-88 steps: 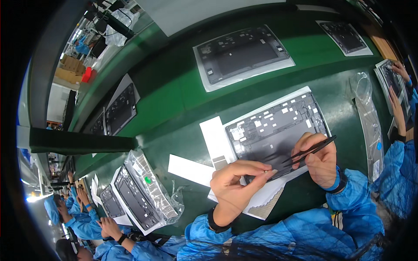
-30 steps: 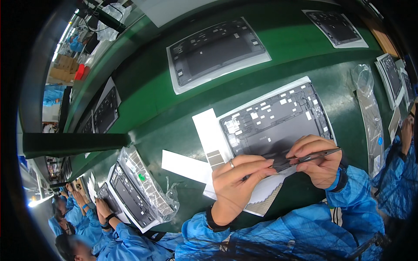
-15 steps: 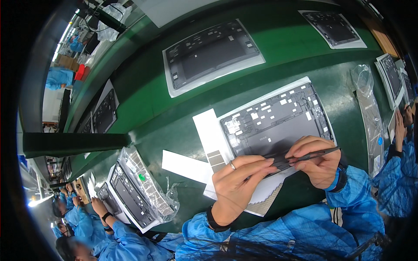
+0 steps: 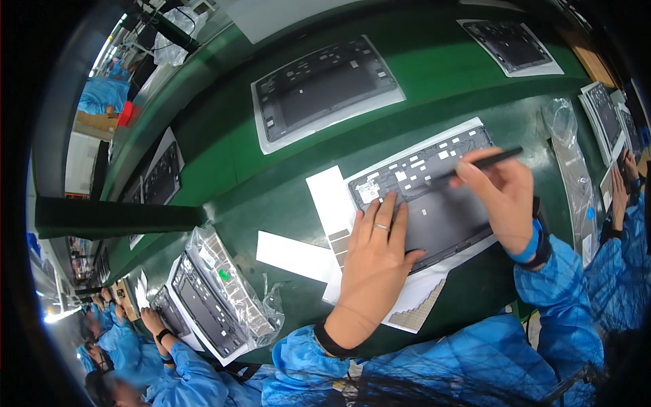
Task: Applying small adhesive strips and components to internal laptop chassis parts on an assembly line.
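A dark grey laptop cover panel (image 4: 447, 214), dotted with small white patches, lies on white sheeting in front of me. My left hand (image 4: 377, 261) rests palm down on its left part, fingers stretched out and holding nothing; a ring is on one finger. Over the panel's right part, my right hand (image 4: 500, 193) is closed pen-like around black tweezers (image 4: 498, 158). The tweezers' tips point left toward the panel's upper middle and are blurred, so contact cannot be told. Beside my left hand are a white strip sheet (image 4: 329, 203) with grey pieces and another white sheet (image 4: 293, 256).
A sheet of grey pads (image 4: 420, 312) sticks out below the panel. Plastic-bagged strips lie left (image 4: 227, 285) and right (image 4: 573, 176). More panels sit on the green belt (image 4: 325, 88), farther right (image 4: 512, 47) and at left (image 4: 203, 305). Co-workers' hands (image 4: 618, 197) are at both sides.
Both hands were together above the panel's near edge, fingers pinched. My left hand has flattened onto the panel; my right hand has moved up and right with the tweezers, now gripped pen-like.
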Motion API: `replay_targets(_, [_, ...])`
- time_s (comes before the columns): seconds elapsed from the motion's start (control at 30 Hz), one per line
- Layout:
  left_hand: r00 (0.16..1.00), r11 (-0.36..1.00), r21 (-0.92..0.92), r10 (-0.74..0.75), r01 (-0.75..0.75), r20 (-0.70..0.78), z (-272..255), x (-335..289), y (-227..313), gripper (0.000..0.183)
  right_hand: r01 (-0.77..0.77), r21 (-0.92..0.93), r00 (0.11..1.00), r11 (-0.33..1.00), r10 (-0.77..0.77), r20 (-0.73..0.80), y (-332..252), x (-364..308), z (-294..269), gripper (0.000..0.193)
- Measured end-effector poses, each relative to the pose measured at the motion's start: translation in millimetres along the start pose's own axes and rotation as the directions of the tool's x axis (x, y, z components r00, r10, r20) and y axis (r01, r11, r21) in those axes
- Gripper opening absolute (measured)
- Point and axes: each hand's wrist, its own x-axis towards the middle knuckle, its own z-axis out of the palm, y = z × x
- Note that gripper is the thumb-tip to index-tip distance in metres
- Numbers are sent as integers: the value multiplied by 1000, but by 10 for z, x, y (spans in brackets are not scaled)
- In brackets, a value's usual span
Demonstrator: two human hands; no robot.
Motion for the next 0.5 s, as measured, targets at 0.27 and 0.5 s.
replay_targets(0.27, [997, 999, -5, -47, 47, 57, -43, 141, 152, 69, -112, -19, 993, 994, 113, 37, 453, 318, 407, 18])
replay_targets(0.5, [993, 996, 53, -82, 78, 88, 83, 180, 186, 72, -101, -78, 993, 992, 96, -66, 480, 281, 491, 21])
